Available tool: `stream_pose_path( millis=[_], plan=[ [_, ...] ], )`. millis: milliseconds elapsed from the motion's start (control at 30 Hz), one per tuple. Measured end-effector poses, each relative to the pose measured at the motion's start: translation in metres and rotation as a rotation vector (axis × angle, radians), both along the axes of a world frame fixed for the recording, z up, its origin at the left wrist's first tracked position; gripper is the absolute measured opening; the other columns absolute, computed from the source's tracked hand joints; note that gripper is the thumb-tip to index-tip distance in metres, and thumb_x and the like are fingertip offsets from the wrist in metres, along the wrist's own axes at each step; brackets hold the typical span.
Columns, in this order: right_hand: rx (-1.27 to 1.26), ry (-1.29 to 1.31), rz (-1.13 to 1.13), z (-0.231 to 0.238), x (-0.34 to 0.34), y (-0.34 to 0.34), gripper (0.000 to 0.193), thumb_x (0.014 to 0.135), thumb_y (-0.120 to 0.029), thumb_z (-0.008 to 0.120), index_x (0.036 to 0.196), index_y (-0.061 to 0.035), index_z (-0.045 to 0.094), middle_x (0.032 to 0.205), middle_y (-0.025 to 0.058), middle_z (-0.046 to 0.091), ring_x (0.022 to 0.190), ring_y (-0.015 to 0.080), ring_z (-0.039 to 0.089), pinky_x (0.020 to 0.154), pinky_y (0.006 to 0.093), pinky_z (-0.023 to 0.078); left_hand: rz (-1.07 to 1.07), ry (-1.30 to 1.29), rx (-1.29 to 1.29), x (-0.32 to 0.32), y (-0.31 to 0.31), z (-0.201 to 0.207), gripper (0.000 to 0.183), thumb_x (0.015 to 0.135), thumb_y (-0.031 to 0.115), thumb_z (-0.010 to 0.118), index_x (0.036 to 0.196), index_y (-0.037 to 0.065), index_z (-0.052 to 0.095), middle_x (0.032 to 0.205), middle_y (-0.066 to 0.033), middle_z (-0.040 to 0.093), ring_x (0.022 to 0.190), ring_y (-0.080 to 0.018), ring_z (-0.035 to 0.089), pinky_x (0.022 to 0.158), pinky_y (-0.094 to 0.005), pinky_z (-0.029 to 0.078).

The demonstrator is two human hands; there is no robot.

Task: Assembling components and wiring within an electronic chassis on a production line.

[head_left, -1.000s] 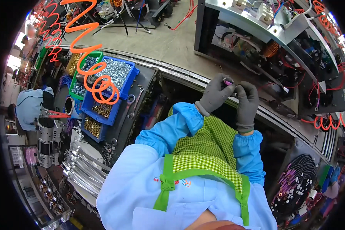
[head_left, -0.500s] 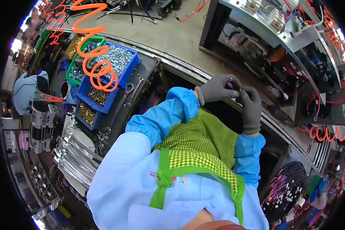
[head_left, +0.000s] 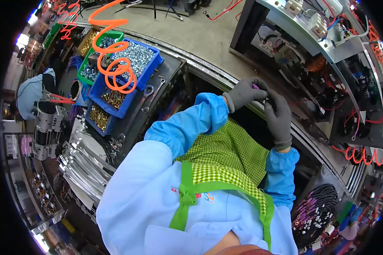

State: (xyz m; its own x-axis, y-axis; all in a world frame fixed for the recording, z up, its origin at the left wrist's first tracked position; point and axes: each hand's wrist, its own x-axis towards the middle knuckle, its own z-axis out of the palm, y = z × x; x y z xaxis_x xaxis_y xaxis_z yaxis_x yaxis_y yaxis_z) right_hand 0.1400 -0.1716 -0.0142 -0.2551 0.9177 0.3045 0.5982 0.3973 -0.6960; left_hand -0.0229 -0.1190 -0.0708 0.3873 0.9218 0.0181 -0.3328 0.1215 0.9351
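Both hands wear grey gloves and meet in front of me, over the metal rail. My left hand (head_left: pixel 247 95) is closed, its fingertips pinching a small purple piece (head_left: pixel 255 86) whose kind I cannot make out. Close beside it, my right hand (head_left: pixel 279 119) has its thumb and fingers drawn together at the left fingertips. Whatever lies between those right fingers is hidden by the glove. Blue sleeves cover both forearms, and a green checked apron (head_left: pixel 225 148) hangs below them.
Left, blue bins (head_left: pixel 145 83) and a green bin (head_left: pixel 81 73) hold small metal fasteners. Wrenches (head_left: pixel 157 90) lie beside them under a hanging orange coiled hose (head_left: pixel 110 22). An open metal machine frame (head_left: pixel 247 27) stands far right; bundled black cables (head_left: pixel 323 199) lie lower right.
The surroundings have shifted slightly in the picture as my view moved. Both hands stay together, with the purple piece still at the left fingertips and my right fingers slightly changed in pose.
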Motion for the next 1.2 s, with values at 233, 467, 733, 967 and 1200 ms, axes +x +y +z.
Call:
stream_pose_path(
  millis=[233, 467, 733, 967, 1200],
  plan=[
    [-0.066, 0.241, -0.063, 0.007, 0.002, 0.034, 0.042, 0.088, -0.013, 0.054, 0.128, -0.0021, 0.05, 0.108, 0.0109, 0.061, 0.09, 0.0177, 0.06, 0.08, 0.0307, 0.048, 0.183, -0.396, -0.259, -0.02, 0.018, 0.007, 0.031, 0.08, 0.011, 0.07, 0.105, 0.001, 0.054, 0.087, -0.0062, 0.061, 0.076, -0.0145, 0.061, 0.07, -0.0258, 0.051],
    [0.127, 0.205, -0.228, 0.0, -0.018, 0.087, 0.036, 0.092, -0.022, 0.053, 0.122, -0.0022, 0.054, 0.096, 0.0144, 0.066, 0.081, 0.0288, 0.062, 0.076, 0.0366, 0.048, 0.162, -0.314, -0.18, -0.021, 0.03, 0.015, 0.03, 0.08, 0.014, 0.07, 0.103, 0.0, 0.057, 0.091, -0.0074, 0.062, 0.076, -0.0145, 0.061, 0.071, -0.0256, 0.052],
    [0.264, 0.353, -0.462, 0.013, -0.047, 0.093, 0.03, 0.089, -0.027, 0.058, 0.098, 0.0009, 0.063, 0.091, 0.0177, 0.067, 0.086, 0.0325, 0.064, 0.078, 0.0382, 0.048, 0.245, 0.535, 0.464, 0.001, 0.099, 0.0, 0.04, 0.078, 0.012, 0.067, 0.115, 0.001, 0.058, 0.102, -0.0105, 0.065, 0.085, -0.018, 0.064, 0.077, -0.0297, 0.052],
    [0.231, 0.195, -0.43, -0.003, -0.043, 0.102, 0.034, 0.086, -0.025, 0.061, 0.103, 0.004, 0.065, 0.095, 0.0205, 0.068, 0.084, 0.0296, 0.066, 0.076, 0.0351, 0.049, 0.335, 0.083, 0.332, 0.004, 0.105, 0.001, 0.045, 0.079, 0.007, 0.066, 0.121, 0.001, 0.052, 0.105, -0.0086, 0.065, 0.095, -0.0142, 0.061, 0.083, -0.0281, 0.05],
    [0.155, 0.191, -0.563, 0.003, -0.049, 0.121, 0.035, 0.085, -0.03, 0.062, 0.099, 0.0023, 0.067, 0.091, 0.0212, 0.067, 0.084, 0.034, 0.065, 0.076, 0.0371, 0.048, 0.207, -0.147, 0.29, -0.008, 0.09, 0.023, 0.041, 0.081, 0.008, 0.067, 0.12, 0.003, 0.054, 0.105, -0.0067, 0.065, 0.094, -0.0135, 0.061, 0.082, -0.0277, 0.05]
  ],
)
